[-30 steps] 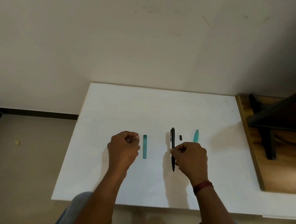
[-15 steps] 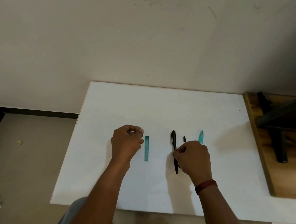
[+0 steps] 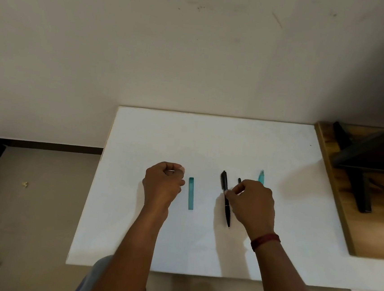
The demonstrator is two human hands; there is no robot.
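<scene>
A black pen lies lengthwise on the white board, tip towards me. My right hand pinches the pen at its middle with thumb and forefinger. Just right of the pen lies a small black piece, partly behind my fingers. A teal pen tip section sticks out beyond my right knuckles. A teal tube lies left of the pen. Left of the tube, my left hand hovers with fingers curled against the thumb; nothing shows plainly inside it.
The board stands against a plain wall. A wooden table with dark metal legs adjoins it on the right. Bare floor with bits of litter lies to the left. My knees show below the front edge.
Only the head view has shifted slightly. Both hands and the pen parts stay where they were.
</scene>
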